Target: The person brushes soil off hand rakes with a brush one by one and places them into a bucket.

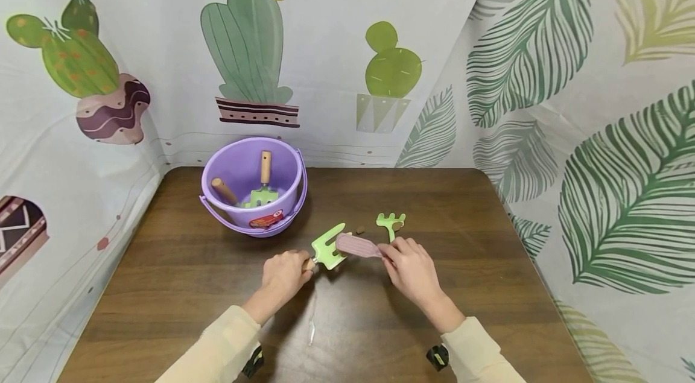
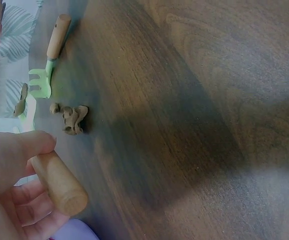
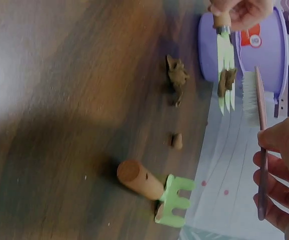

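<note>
My left hand (image 1: 285,274) grips the wooden handle (image 2: 62,185) of a small green garden fork (image 1: 326,247), held above the table. Brown clay-like lumps (image 3: 227,82) cling to its tines in the right wrist view. Between thumb and fingers, my right hand (image 1: 412,268) pinches a pink brush (image 1: 357,245) by its handle. Its white bristles (image 3: 250,100) face the fork, with a small gap in the right wrist view. Below lie more brown clumps (image 2: 74,120) on the tabletop. A small green rake (image 1: 390,223) with a wooden handle (image 3: 140,181) lies near the right hand, a brown bit on its head.
A purple bucket (image 1: 239,169) stands at the back left, its handle lowered at the front. Inside are two wooden-handled tools, one with a green head (image 1: 263,196). The brown wooden table (image 1: 461,214) meets a cloth backdrop (image 1: 326,69) printed with plants.
</note>
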Tool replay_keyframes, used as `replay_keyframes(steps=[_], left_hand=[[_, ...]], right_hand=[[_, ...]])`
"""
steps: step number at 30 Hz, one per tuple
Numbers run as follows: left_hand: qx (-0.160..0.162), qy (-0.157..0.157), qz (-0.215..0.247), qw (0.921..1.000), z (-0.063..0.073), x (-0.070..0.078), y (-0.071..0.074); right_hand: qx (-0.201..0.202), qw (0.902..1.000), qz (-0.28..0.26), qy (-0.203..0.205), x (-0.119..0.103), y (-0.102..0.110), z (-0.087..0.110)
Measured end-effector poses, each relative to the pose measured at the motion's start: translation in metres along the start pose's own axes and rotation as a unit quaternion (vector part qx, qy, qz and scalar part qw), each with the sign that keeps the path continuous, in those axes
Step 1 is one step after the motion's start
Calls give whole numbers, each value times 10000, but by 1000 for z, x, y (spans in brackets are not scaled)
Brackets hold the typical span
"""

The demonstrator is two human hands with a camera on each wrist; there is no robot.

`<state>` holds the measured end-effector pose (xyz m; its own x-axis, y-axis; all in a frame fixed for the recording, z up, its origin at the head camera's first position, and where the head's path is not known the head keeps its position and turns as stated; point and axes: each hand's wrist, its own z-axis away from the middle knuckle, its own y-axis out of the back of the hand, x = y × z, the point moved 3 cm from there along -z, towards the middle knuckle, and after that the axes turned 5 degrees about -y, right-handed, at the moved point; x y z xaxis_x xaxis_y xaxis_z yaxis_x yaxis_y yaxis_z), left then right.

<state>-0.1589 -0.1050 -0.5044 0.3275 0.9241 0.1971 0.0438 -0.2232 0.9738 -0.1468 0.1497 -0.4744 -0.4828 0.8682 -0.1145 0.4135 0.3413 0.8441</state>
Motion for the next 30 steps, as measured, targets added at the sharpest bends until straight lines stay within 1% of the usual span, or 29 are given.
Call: replay_keyframes(steps=[7, 11, 17, 20, 24, 30], left_hand=[[47, -31, -26, 10000, -1, 2, -1], [70, -39, -18, 10000, -2, 2, -1], [82, 14, -58, 9999, -1, -1, 1], [63, 37, -60, 10000, 0, -3, 1], [47, 82, -78, 9999, 2, -5, 3], [-43, 124, -87, 9999, 2, -6, 2]], right_hand=[[-120, 9993, -60, 345, -18, -9, 1], [-173, 9991, -39, 384, -22, -13, 2], [-162, 9997, 0, 192, -14, -13, 1], [-153, 9998, 25, 139, -8, -13, 2], [-147, 9998, 87, -33, 2, -11, 5], [-296, 9992, 171, -205, 12, -10, 8]])
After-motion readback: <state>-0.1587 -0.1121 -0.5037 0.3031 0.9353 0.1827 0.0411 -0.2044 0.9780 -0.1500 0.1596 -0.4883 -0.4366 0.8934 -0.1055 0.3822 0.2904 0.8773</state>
